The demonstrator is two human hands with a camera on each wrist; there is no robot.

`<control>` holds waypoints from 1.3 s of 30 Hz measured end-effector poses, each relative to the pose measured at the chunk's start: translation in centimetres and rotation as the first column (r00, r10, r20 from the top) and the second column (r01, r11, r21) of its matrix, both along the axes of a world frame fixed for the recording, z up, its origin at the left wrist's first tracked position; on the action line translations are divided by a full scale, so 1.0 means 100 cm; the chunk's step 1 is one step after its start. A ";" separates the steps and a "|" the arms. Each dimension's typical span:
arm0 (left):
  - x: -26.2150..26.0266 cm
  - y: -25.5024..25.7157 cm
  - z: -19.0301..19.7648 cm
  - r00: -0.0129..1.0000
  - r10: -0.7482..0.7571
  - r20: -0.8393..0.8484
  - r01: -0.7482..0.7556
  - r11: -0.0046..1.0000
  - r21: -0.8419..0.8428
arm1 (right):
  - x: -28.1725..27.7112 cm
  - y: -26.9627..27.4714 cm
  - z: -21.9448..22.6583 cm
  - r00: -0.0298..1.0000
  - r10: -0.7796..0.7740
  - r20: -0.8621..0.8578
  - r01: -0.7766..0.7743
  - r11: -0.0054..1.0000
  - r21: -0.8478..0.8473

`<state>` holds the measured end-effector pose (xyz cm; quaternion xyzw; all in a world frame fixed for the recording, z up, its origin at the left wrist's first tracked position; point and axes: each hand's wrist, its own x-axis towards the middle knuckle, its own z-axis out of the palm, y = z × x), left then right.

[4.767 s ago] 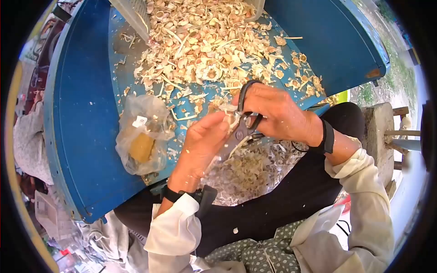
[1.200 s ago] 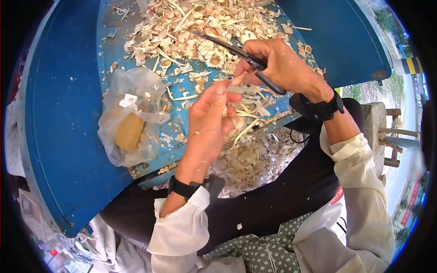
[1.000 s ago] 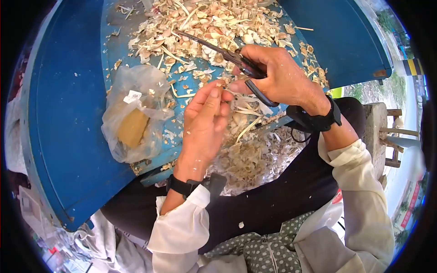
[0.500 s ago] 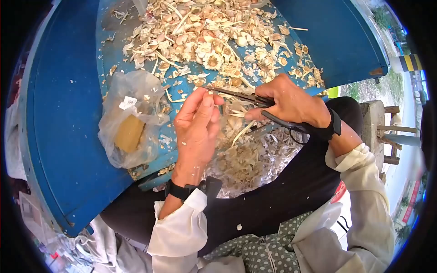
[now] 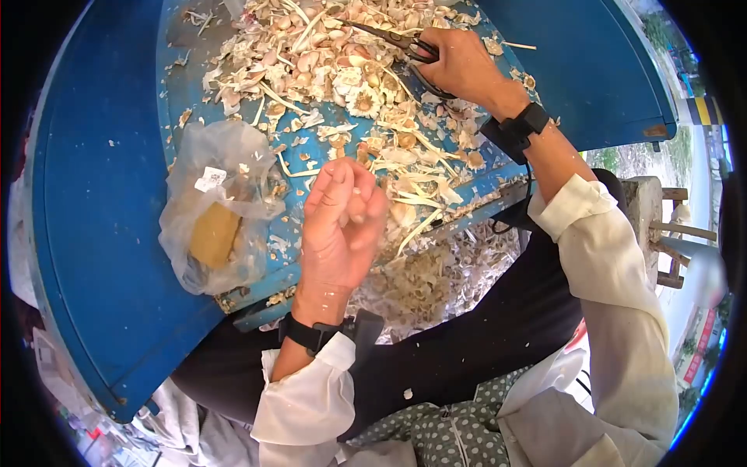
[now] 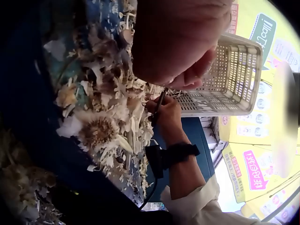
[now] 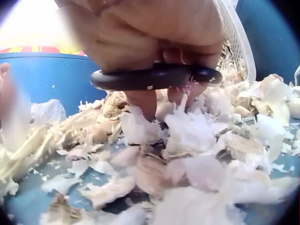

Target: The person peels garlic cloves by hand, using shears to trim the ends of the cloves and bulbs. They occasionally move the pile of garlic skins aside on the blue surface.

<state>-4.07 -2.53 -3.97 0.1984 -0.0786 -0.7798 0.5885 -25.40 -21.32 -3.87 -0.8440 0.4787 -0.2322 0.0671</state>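
My right hand [image 5: 463,66] holds black-handled scissors [image 5: 389,35] over the heap of garlic cloves and skins [image 5: 334,70]. In the right wrist view, the handle loop [image 7: 136,79] hangs around the fingers, and their tips reach down into the papery skins [image 7: 140,126]. My left hand [image 5: 342,226] is raised over the near edge of the blue surface, palm up and fingers curled in. Something small and pale, like a garlic clove [image 5: 355,191], shows between its thumb and fingers; most of it is hidden. In the left wrist view, the left hand [image 6: 183,42] fills the top.
A clear plastic bag [image 5: 222,148] with a brown block inside lies left of the left hand. Blue side walls [image 5: 85,194] flank the surface. Skins fill a container [image 5: 428,288] below, over the lap. A pale plastic basket [image 6: 239,75] stands behind the heap.
My right hand has moved the scissors from the left fingertips up to the heap. Earlier the blade lay at the left fingertips; the left hand has stayed near its place, fingers more curled.
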 end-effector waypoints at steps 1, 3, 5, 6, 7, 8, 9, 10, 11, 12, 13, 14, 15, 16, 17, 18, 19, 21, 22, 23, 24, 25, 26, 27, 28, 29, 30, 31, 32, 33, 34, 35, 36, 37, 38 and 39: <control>0.001 -0.001 -0.001 0.999 -0.041 -0.021 0.041 0.999 -0.024 | 0.001 0.009 0.015 0.993 -0.097 -0.065 0.102 0.992 0.079; -0.003 -0.003 0.003 0.995 -0.028 0.093 0.030 0.999 -0.019 | -0.002 0.030 0.028 0.951 -0.101 0.293 -0.018 0.926 0.377; -0.010 -0.005 0.014 0.977 -0.014 0.214 0.018 1.000 -0.013 | 0.004 0.059 0.052 0.725 -0.243 0.644 -0.323 0.706 0.630; -0.016 -0.005 0.023 0.977 0.009 0.211 -0.020 0.999 0.049 | 0.010 0.072 0.056 0.724 -0.243 0.646 -0.326 0.704 0.630; -0.020 -0.005 0.028 0.977 0.036 0.209 -0.060 0.992 0.110 | 0.016 0.083 0.060 0.678 -0.234 0.697 -0.418 0.657 0.627; -0.024 -0.004 0.028 0.976 0.040 0.214 -0.065 0.992 0.111 | 0.024 0.093 0.061 0.626 -0.231 0.744 -0.507 0.605 0.614; -0.026 -0.003 0.027 0.960 0.054 0.276 -0.070 0.996 0.047 | 0.033 0.102 0.057 0.641 -0.226 0.733 -0.484 0.623 0.615; -0.027 -0.002 0.026 0.940 0.072 0.335 -0.070 0.997 -0.018 | 0.040 0.110 0.060 0.720 -0.192 0.667 -0.434 0.625 0.649; -0.026 0.002 0.021 0.936 0.106 0.337 -0.093 0.994 -0.055 | 0.046 0.118 0.062 0.758 -0.180 0.627 -0.383 0.655 0.651; -0.022 0.004 0.016 0.936 0.109 0.336 -0.095 0.994 -0.058 | 0.050 0.122 0.062 0.793 -0.171 0.585 -0.331 0.685 0.649; -0.018 0.005 0.012 0.928 0.113 0.355 -0.101 0.993 -0.052 | 0.050 0.123 0.056 0.793 -0.169 0.586 -0.332 0.687 0.646; -0.014 0.005 0.010 0.921 0.115 0.371 -0.104 0.993 -0.048 | 0.047 0.122 0.048 0.827 -0.097 0.553 -0.277 0.786 0.552; -0.012 0.005 0.012 0.951 0.119 0.286 -0.125 0.992 0.004 | 0.044 0.120 0.046 0.863 -0.031 0.505 -0.225 0.870 0.438; -0.010 0.005 0.013 0.954 0.116 0.278 -0.121 0.993 0.000 | 0.038 0.119 0.055 0.849 -0.129 0.512 -0.173 0.848 0.501; -0.007 0.005 0.013 0.972 0.111 0.205 -0.124 0.991 0.054 | 0.029 0.109 0.055 0.822 -0.184 0.539 -0.132 0.859 0.495; -0.005 0.005 0.012 0.985 0.110 0.130 -0.124 0.986 0.109 | 0.016 0.091 0.053 0.791 -0.236 0.565 -0.091 0.867 0.489; -0.001 0.004 0.004 0.995 0.070 0.067 -0.075 0.993 0.086 | 0.002 0.072 0.044 0.818 -0.265 0.510 0.000 0.887 0.461; -0.006 0.003 0.015 0.992 0.086 0.094 -0.099 0.984 0.146 | 0.000 0.053 0.037 0.869 -0.267 0.415 0.066 0.896 0.439; -0.008 0.003 0.018 0.986 0.102 0.130 -0.128 0.969 0.211 | 0.005 0.047 0.033 0.890 -0.259 0.374 0.072 0.892 0.447; -0.009 0.003 0.009 0.983 0.112 0.144 -0.136 0.976 0.168 | 0.011 0.042 0.027 0.939 -0.232 0.254 0.117 0.910 0.398; -0.009 0.002 0.009 0.982 0.112 0.151 -0.137 0.975 0.172 | 0.022 0.040 0.023 0.970 -0.208 0.128 0.153 0.926 0.345; -0.008 0.003 0.008 0.985 0.110 0.131 -0.130 0.979 0.159 | 0.031 0.036 0.010 0.973 -0.203 0.111 0.165 0.945 0.283; -0.007 0.003 0.008 0.988 0.108 0.110 -0.124 0.982 0.145 | 0.035 0.035 0.004 0.973 -0.200 0.116 0.159 0.943 0.291; -0.005 0.004 0.005 0.987 0.110 0.114 -0.127 0.980 0.152 | 0.038 0.035 0.000 0.983 -0.137 0.126 0.109 0.972 0.207; -0.002 0.003 0.003 0.983 0.055 0.173 -0.077 0.989 0.123 | 0.038 0.034 -0.002 0.989 -0.072 0.127 0.058 0.992 0.116; -0.002 0.002 0.001 0.973 -0.002 0.229 -0.020 0.995 0.096 | 0.035 0.033 -0.002 0.991 -0.050 0.128 0.035 0.993 0.111; -0.004 0.001 0.004 0.974 -0.004 0.226 -0.019 0.995 0.096 | 0.033 0.037 0.005 0.991 -0.051 0.125 0.037 0.993 0.111; -0.005 0.000 0.009 0.960 -0.012 0.279 -0.015 0.995 0.097 | 0.031 0.045 0.018 0.974 -0.101 0.205 0.061 0.979 0.193; -0.007 -0.001 0.014 0.943 -0.023 0.331 -0.012 0.995 0.102 | 0.029 0.054 0.028 0.947 -0.158 0.279 0.078 0.957 0.279; -0.009 -0.003 0.016 0.944 -0.024 0.328 -0.010 0.995 0.102 | 0.027 0.060 0.033 0.911 -0.164 0.378 0.012 0.928 0.373; -0.013 -0.006 0.019 0.959 -0.002 0.282 -0.032 0.993 0.118 | 0.032 0.069 0.047 0.912 -0.166 0.375 0.016 0.928 0.373; -0.016 -0.007 0.020 0.972 0.019 0.236 -0.052 0.989 0.136 | 0.039 0.080 0.061 0.891 -0.110 0.441 -0.130 0.868 0.480; -0.017 -0.008 0.019 0.973 0.013 0.232 -0.045 0.990 0.134 | 0.043 0.086 0.071 0.858 -0.065 0.510 -0.275 0.780 0.562; -0.015 -0.008 0.016 0.989 -0.001 0.148 -0.017 0.992 0.122 | 0.042 0.084 0.074 0.884 -0.029 0.466 -0.262 0.794 0.548; -0.011 -0.008 0.012 0.998 -0.012 0.063 0.005 0.994 0.107 | 0.037 0.072 0.063 0.887 -0.028 0.461 -0.259 0.797 0.546; -0.008 -0.007 0.004 1.000 -0.017 0.004 0.017 0.997 0.074 | 0.029 0.055 0.041 0.935 -0.028 0.355 -0.144 0.882 0.449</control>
